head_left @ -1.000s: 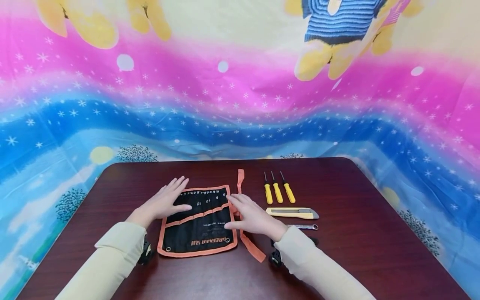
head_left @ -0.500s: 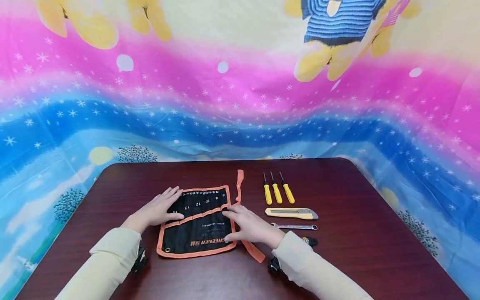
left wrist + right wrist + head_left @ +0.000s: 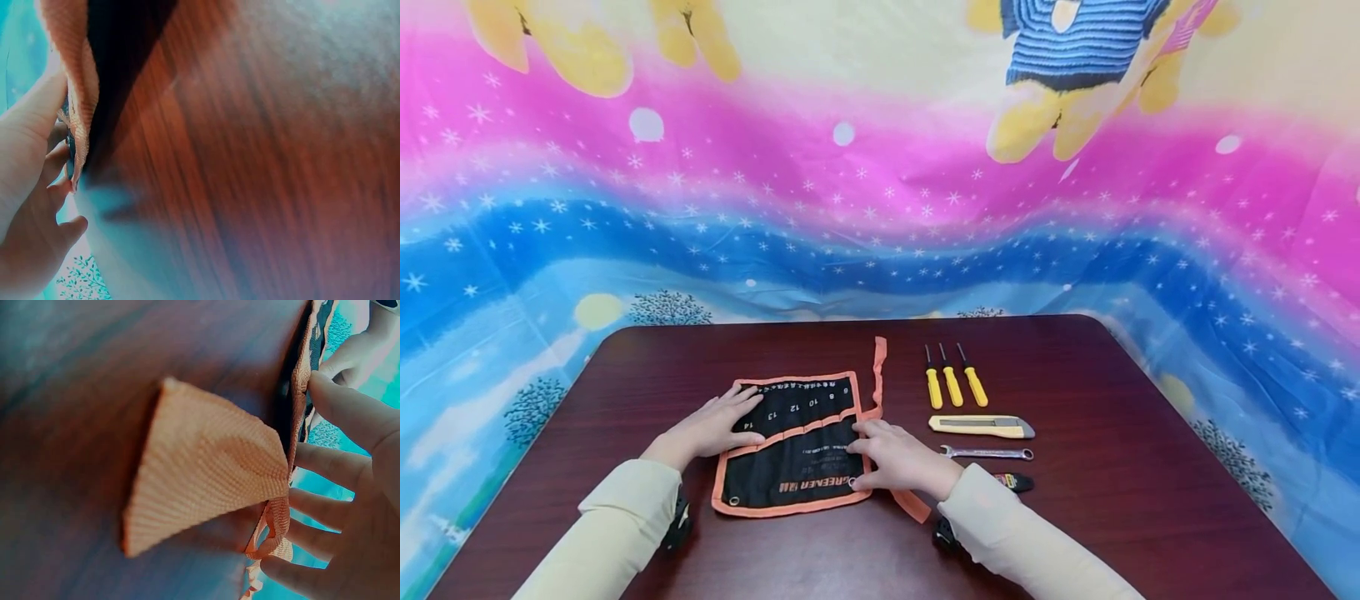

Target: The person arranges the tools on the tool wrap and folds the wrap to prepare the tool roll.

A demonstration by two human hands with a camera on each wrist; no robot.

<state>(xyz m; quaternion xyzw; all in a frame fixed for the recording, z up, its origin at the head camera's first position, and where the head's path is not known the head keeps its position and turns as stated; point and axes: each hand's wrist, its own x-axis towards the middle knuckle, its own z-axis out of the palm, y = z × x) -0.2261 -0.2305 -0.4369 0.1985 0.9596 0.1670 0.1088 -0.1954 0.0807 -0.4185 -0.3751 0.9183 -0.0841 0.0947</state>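
Observation:
A black fabric tool pouch [image 3: 782,467] with orange trim lies flat on the table, its printed numbers upside down to me. My left hand [image 3: 709,427] rests on the pouch's left edge, thumb spread from the relaxed fingers. On the right edge, my right hand [image 3: 902,458] touches the trim with loosely spread fingers. The right wrist view shows that hand [image 3: 353,506] beside the pouch's orange strap [image 3: 206,462], whose end lies on the table. In the left wrist view, my left fingers [image 3: 47,187] are along the orange border [image 3: 78,94]; part of their contact is hidden.
Right of the pouch lie three yellow-handled screwdrivers [image 3: 953,387], a pale yellow utility knife [image 3: 981,427] and a combination wrench [image 3: 992,454]. A black item [image 3: 1018,482] with a label is partly hidden by my right sleeve. A patterned cloth [image 3: 880,242] hangs behind the dark table [image 3: 1120,467].
My left hand has slid left and toward me to the pouch's left edge, uncovering the numbers 13 and 14. My right hand has moved slightly nearer me along the right edge.

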